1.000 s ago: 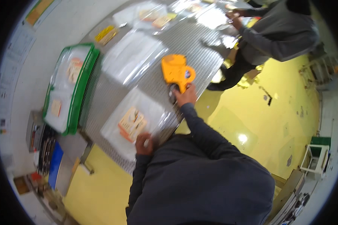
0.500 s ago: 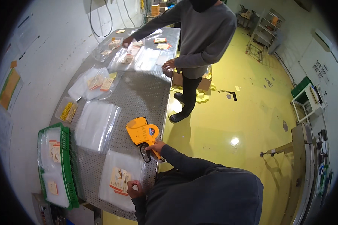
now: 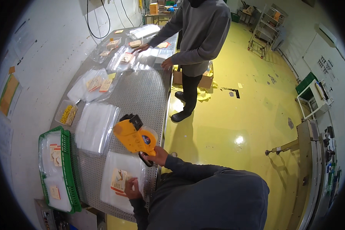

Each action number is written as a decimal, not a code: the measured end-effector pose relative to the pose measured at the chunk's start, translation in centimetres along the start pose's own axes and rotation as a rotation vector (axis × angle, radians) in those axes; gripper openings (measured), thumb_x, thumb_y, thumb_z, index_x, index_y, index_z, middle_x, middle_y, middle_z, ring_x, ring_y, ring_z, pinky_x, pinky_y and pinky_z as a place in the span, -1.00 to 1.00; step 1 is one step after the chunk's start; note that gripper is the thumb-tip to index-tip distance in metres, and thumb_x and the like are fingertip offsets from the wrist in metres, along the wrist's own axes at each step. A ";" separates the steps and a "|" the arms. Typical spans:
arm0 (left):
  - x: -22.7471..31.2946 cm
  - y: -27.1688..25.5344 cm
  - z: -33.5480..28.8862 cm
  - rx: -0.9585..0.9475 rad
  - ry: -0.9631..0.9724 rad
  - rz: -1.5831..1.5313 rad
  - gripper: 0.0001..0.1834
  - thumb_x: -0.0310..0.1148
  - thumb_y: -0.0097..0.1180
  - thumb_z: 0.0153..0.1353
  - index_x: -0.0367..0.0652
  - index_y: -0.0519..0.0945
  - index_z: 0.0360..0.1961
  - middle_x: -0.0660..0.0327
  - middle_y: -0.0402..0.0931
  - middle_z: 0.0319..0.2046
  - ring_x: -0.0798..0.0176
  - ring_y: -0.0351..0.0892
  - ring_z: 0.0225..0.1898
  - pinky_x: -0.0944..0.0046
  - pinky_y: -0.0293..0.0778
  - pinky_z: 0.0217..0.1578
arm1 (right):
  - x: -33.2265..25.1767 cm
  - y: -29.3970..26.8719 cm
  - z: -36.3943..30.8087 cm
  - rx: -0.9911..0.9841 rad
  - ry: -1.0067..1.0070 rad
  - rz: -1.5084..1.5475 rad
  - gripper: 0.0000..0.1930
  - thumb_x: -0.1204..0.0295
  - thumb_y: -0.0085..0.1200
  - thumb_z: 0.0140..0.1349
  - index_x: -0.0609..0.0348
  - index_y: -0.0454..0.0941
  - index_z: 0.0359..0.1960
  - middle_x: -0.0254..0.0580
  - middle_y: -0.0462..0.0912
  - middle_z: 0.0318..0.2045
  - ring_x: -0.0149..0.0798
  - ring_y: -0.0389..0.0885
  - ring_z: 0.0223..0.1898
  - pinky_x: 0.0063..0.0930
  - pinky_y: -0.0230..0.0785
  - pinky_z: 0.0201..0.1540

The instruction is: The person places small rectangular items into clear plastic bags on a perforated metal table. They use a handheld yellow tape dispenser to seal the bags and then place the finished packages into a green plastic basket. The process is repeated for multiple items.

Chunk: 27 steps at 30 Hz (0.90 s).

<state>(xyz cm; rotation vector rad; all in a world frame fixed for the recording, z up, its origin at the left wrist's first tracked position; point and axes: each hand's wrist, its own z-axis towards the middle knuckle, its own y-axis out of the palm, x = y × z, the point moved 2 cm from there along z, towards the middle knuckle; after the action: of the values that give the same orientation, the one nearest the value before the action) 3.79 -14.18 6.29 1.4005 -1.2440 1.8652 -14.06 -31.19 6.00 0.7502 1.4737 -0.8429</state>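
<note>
My right hand (image 3: 157,156) is closed round the handle of a yellow-orange hand-held label gun (image 3: 133,137), raised over the near edge of the table with its black front end tipped up. Lower down, my left hand (image 3: 133,188) has its fingers bent and a little apart, at the right edge of some printed cards (image 3: 119,181) in cream and red. Those cards lie on a stack of clear plastic bags (image 3: 108,196). Whether my fingertips touch the top card, I cannot tell.
A perforated metal table (image 3: 136,86) carries more clear bags (image 3: 96,128), a small tub of yellow pieces (image 3: 66,113) and a green basket (image 3: 67,168) holding bagged cards. Across it, a co-worker (image 3: 203,34) in grey reaches over bags and cards. A cardboard box (image 3: 205,81) stands behind the co-worker.
The label gun has risen and swung left, its front end tilting up. My left hand has shifted slightly left and up and loosened its fingers. The co-worker's reaching hand has moved right.
</note>
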 end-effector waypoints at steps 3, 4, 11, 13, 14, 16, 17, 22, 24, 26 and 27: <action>2.5 -1.7 2.2 -0.021 0.076 -0.286 -0.41 -0.35 0.19 0.23 -0.25 0.30 0.24 0.07 0.43 0.09 0.11 0.41 0.17 0.09 0.28 0.20 | -3.0 0.5 -0.7 -0.186 -0.202 0.207 -0.48 0.36 0.32 0.10 0.17 0.45 0.11 -0.28 0.63 -0.12 -0.41 0.58 -0.12 -0.47 0.44 -0.01; 3.3 -2.1 2.7 -0.032 0.084 -0.319 -0.36 -0.31 0.19 0.23 -0.26 0.26 0.28 0.05 0.39 0.13 0.10 0.36 0.21 0.08 0.23 0.23 | -3.3 1.2 -0.5 -0.381 0.020 0.307 -0.41 0.46 0.34 0.06 0.16 0.42 0.16 -0.28 0.60 -0.04 -0.40 0.55 -0.04 -0.42 0.42 0.07; 4.8 -1.6 3.8 0.185 0.276 -0.567 -0.29 -0.26 0.12 0.29 -0.25 0.13 0.37 0.00 0.25 0.25 0.05 0.22 0.31 0.05 0.10 0.30 | -5.2 5.5 0.4 -0.330 -0.495 0.075 -0.36 0.29 0.40 0.09 0.21 0.39 0.17 -0.17 0.53 0.07 -0.29 0.49 0.12 -0.40 0.33 0.24; 3.9 -0.9 2.9 0.376 0.063 -0.507 -0.57 -0.38 0.13 0.27 -0.28 0.38 0.13 0.06 0.42 0.01 0.15 0.40 0.11 0.15 0.31 0.15 | -4.6 6.3 2.7 -0.325 -0.353 0.197 -0.32 0.26 0.39 0.10 0.22 0.35 0.21 -0.15 0.51 0.10 -0.26 0.47 0.16 -0.39 0.27 0.28; 3.6 -0.1 2.5 0.355 -0.029 -0.361 -0.65 -0.41 0.13 0.25 -0.28 0.44 0.04 0.09 0.46 -0.06 0.18 0.45 0.04 0.19 0.36 0.09 | -4.4 6.8 4.0 -0.302 -0.298 0.252 -0.31 0.25 0.38 0.11 0.22 0.33 0.22 -0.14 0.49 0.12 -0.24 0.45 0.18 -0.39 0.23 0.31; 3.8 1.3 1.5 0.144 -0.075 -0.096 -0.89 -0.46 0.17 0.20 -0.24 0.57 -0.26 0.20 0.54 -0.28 0.29 0.56 -0.21 0.31 0.47 -0.13 | -4.8 7.7 6.8 -0.135 -0.455 0.160 -0.25 0.24 0.35 0.14 0.22 0.24 0.29 -0.15 0.46 0.14 -0.23 0.40 0.21 -0.42 0.20 0.33; 4.4 2.3 0.7 -0.052 0.124 -0.100 -0.88 -0.44 0.23 0.15 -0.23 0.59 -0.30 0.21 0.57 -0.32 0.27 0.58 -0.25 0.29 0.49 -0.18 | -5.3 8.3 8.3 -0.042 -0.568 -0.091 -0.24 0.27 0.34 0.16 0.18 0.19 0.33 -0.16 0.46 0.13 -0.22 0.40 0.20 -0.41 0.21 0.32; 5.5 4.5 -1.0 -0.421 0.181 0.069 -0.83 -0.41 0.31 0.06 -0.28 0.63 -0.37 0.08 0.62 -0.42 0.16 0.65 -0.35 0.25 0.51 -0.25 | -4.7 11.2 9.0 -0.171 -0.179 0.416 -0.31 0.31 0.32 0.15 0.11 0.28 0.29 -0.20 0.47 0.13 -0.25 0.43 0.18 -0.38 0.26 0.28; 5.5 4.2 -0.8 -0.370 0.161 0.083 -0.85 -0.42 0.32 0.05 -0.28 0.64 -0.42 0.05 0.62 -0.44 0.12 0.66 -0.37 0.24 0.52 -0.27 | -4.5 11.5 7.9 -0.092 -0.258 0.428 -0.35 0.32 0.31 0.15 0.10 0.30 0.26 -0.20 0.48 0.11 -0.25 0.44 0.15 -0.38 0.28 0.26; 5.3 4.2 -0.7 -0.405 0.208 0.043 -0.85 -0.41 0.33 0.03 -0.27 0.64 -0.46 0.05 0.61 -0.48 0.10 0.66 -0.40 0.23 0.51 -0.31 | -3.8 11.5 7.1 -0.077 -0.249 0.385 -0.41 0.37 0.32 0.15 0.09 0.34 0.20 -0.24 0.51 0.05 -0.27 0.49 0.09 -0.39 0.33 0.21; 5.2 4.2 -0.8 -0.416 0.211 0.015 -0.84 -0.40 0.34 0.02 -0.27 0.64 -0.47 0.05 0.61 -0.49 0.09 0.65 -0.42 0.22 0.51 -0.34 | -3.4 11.5 6.8 -0.104 -0.209 0.344 -0.46 0.40 0.32 0.15 0.08 0.37 0.16 -0.26 0.54 0.01 -0.30 0.52 0.04 -0.41 0.37 0.17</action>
<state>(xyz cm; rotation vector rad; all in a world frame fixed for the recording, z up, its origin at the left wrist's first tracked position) -1.76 -16.13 9.51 0.9510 -1.4307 1.5945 -0.46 -30.80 8.42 0.7850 1.1518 -0.5592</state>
